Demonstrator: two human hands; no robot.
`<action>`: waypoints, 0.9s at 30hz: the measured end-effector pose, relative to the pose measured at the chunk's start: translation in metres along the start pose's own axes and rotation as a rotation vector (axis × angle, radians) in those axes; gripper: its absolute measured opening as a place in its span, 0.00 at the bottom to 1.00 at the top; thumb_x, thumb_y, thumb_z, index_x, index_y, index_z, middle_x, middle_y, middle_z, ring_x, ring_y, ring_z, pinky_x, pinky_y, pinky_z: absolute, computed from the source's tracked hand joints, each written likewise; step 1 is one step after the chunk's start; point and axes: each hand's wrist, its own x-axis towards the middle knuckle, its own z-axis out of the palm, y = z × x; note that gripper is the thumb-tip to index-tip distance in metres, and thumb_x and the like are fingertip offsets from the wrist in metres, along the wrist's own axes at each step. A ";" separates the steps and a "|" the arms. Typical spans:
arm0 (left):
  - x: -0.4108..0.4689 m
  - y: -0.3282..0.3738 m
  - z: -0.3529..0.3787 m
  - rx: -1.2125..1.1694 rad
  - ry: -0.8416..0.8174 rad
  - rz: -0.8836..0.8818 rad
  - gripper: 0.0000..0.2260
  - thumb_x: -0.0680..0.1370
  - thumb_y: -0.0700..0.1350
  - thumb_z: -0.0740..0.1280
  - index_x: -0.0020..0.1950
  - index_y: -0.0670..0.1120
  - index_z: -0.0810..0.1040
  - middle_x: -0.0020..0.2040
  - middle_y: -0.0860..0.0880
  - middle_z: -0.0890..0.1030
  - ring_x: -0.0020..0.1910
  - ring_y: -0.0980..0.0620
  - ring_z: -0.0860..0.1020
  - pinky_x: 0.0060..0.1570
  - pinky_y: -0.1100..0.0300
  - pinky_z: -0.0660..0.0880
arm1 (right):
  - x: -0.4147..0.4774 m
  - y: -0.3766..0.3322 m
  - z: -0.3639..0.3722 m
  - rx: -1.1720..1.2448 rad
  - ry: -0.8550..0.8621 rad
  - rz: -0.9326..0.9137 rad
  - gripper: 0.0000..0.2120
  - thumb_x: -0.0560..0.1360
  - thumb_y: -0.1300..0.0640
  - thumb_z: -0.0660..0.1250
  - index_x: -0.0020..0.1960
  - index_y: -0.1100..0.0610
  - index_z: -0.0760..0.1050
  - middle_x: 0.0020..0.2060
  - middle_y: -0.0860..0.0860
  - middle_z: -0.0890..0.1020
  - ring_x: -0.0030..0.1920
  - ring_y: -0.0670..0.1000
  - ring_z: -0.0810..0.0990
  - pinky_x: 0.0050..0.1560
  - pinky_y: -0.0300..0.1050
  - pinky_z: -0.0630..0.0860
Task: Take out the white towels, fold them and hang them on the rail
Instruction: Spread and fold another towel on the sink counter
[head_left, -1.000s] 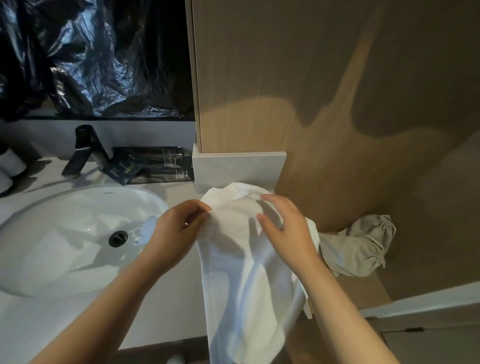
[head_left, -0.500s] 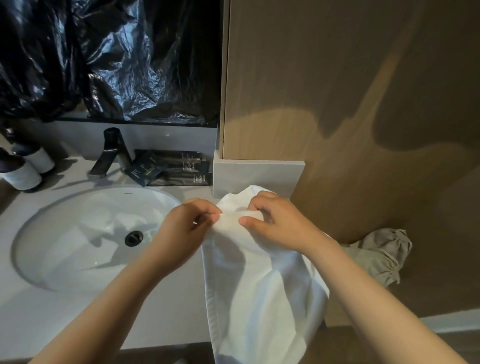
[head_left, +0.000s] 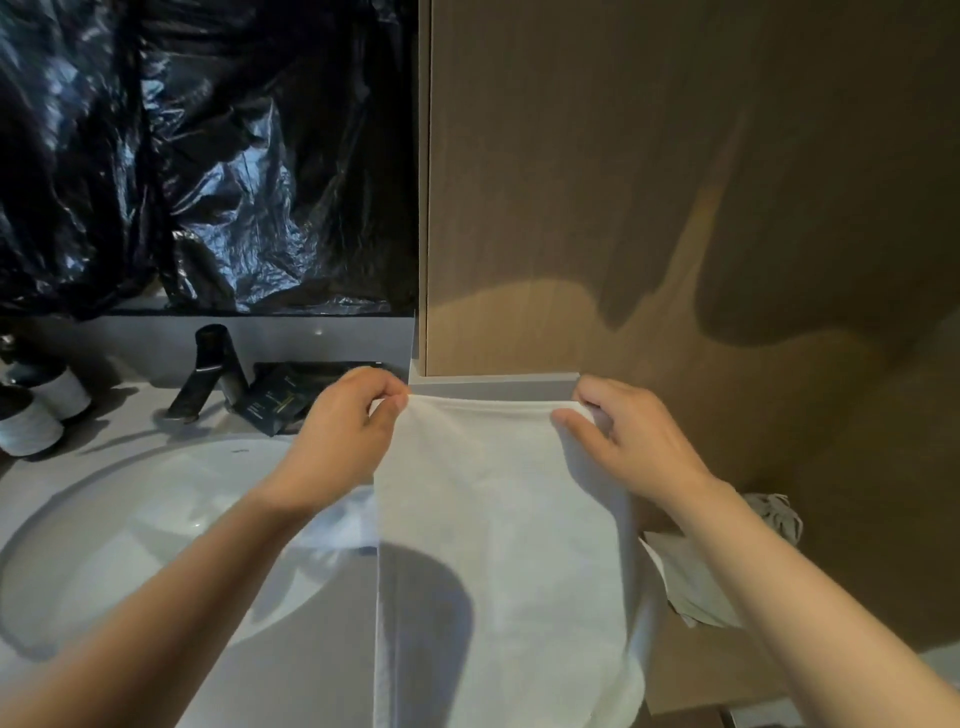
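Stretching the soft white fabric towel (head_left: 498, 519) taut along its top edge, the left hand (head_left: 348, 431) and right hand (head_left: 628, 441) each pinch one upper corner, probably so the cloth hangs flat and square for folding (no rail shows anywhere). Fingers (head_left: 387, 402) on both sides are curled tight onto the hem, thumb against forefinger, holding nothing else. The towel drapes from centre toward 6 o'clock, over the pale vanity surface (head_left: 322, 675), with the white oval basin (head_left: 130, 519) at 8 o'clock.
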 end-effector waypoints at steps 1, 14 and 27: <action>0.011 0.007 -0.004 0.011 0.028 0.024 0.07 0.81 0.39 0.61 0.48 0.45 0.78 0.49 0.49 0.78 0.47 0.53 0.74 0.42 0.64 0.65 | 0.008 -0.004 -0.009 -0.009 0.062 -0.013 0.14 0.80 0.49 0.64 0.38 0.53 0.66 0.31 0.46 0.71 0.32 0.48 0.72 0.33 0.41 0.65; 0.131 0.153 -0.118 -0.160 0.455 0.416 0.06 0.80 0.40 0.61 0.49 0.48 0.77 0.41 0.55 0.74 0.38 0.62 0.72 0.33 0.76 0.65 | 0.120 -0.082 -0.186 0.007 0.767 -0.140 0.12 0.78 0.54 0.67 0.38 0.56 0.71 0.30 0.46 0.73 0.31 0.48 0.74 0.30 0.40 0.68; 0.116 0.066 -0.074 -0.017 0.322 0.175 0.08 0.81 0.39 0.59 0.52 0.46 0.78 0.49 0.48 0.76 0.38 0.61 0.70 0.36 0.72 0.63 | 0.083 -0.034 -0.094 0.237 0.116 -0.027 0.17 0.76 0.47 0.69 0.33 0.53 0.72 0.29 0.47 0.73 0.31 0.45 0.72 0.35 0.42 0.66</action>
